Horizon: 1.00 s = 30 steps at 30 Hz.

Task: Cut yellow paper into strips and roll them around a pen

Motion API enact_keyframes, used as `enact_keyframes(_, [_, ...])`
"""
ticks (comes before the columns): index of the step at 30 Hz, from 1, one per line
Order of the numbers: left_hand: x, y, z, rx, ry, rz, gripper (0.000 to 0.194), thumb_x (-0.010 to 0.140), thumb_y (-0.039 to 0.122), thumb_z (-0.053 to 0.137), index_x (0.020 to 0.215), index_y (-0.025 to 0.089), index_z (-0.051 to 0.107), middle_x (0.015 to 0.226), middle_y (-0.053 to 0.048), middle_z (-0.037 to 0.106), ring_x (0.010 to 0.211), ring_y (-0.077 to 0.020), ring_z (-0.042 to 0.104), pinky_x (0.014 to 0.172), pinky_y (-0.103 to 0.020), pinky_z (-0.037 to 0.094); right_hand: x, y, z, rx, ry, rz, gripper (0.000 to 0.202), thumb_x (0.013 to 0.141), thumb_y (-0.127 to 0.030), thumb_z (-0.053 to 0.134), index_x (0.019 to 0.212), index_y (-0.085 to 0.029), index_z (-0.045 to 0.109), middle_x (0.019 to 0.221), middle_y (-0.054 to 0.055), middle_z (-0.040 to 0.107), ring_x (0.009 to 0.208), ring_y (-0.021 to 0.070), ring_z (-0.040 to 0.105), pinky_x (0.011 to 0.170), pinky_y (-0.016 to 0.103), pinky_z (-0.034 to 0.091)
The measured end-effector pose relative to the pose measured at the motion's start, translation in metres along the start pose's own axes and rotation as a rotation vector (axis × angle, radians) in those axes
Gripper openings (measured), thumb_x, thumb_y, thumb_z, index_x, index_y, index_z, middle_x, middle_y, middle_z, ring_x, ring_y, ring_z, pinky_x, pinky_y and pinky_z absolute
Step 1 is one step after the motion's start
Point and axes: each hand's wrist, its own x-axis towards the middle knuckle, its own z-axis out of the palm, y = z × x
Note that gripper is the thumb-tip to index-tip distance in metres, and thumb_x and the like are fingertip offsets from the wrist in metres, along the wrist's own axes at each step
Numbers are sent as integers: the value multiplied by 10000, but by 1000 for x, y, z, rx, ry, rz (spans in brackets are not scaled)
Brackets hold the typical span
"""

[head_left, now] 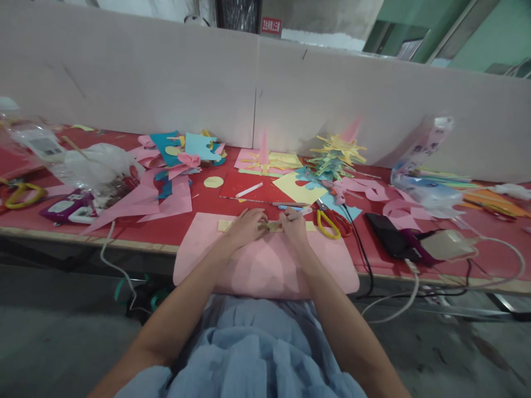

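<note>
My left hand (245, 226) and my right hand (293, 225) meet over a pale yellow paper strip (270, 226) and both pinch it between the fingertips. The strip lies across a large pink paper sheet (265, 265) that hangs over the near edge of the red table (174, 226). Just beyond my right hand lie yellow-handled scissors (328, 224) and a blue pen (295, 208). What exactly sits between my fingers at the strip's middle is small and blurred.
Cut paper scraps in pink, blue and yellow cover the left of the table (166, 166). A layered yellow-green paper tree (337, 155) stands at the back. A glue gun (440, 243) with cables lies at right, a plastic bag (95, 163) and more scissors (22, 194) at left.
</note>
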Motion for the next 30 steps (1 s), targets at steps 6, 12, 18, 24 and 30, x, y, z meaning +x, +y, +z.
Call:
enact_keyframes(6, [-1, 1, 0, -8, 3, -7, 187, 820, 274, 574, 999, 222, 588, 1303, -72, 561, 1257, -218, 478, 1130, -424, 247, 0, -1, 0, 7, 9, 2, 237, 753, -345, 481, 585, -232, 359, 461, -64, 400, 491, 114, 365, 499, 237, 286])
enact_keyframes(12, [0, -1, 0, 2, -6, 12, 185, 820, 285, 573, 994, 227, 603, 1283, -68, 574, 1272, -220, 462, 1116, -411, 276, -1, -2, -1, -14, 9, 12, 218, 737, -312, 467, 574, -231, 347, 469, -63, 408, 493, 113, 362, 499, 236, 280])
enact_keyframes(18, [1, -2, 1, -6, 10, 10, 208, 811, 288, 581, 1006, 221, 606, 1262, -72, 586, 1228, -228, 500, 1099, -413, 299, -2, -2, -1, 13, 55, 25, 213, 764, -337, 464, 604, -235, 367, 465, -65, 412, 478, 120, 401, 493, 239, 288])
enact_keyframes(24, [0, -1, 1, -2, 12, 9, 177, 820, 282, 573, 980, 217, 611, 1257, -68, 589, 1224, -226, 504, 1092, -403, 310, -4, -4, -1, -20, 55, 11, 202, 763, -321, 461, 606, -236, 366, 469, -67, 408, 464, 115, 378, 490, 238, 284])
enact_keyframes(30, [-1, 4, -3, 6, 24, 26, 174, 820, 273, 577, 982, 218, 605, 1229, -63, 603, 1202, -222, 520, 1074, -399, 330, -2, -1, -1, -57, 66, 0, 208, 754, -291, 452, 589, -234, 339, 473, -60, 411, 473, 116, 366, 493, 241, 274])
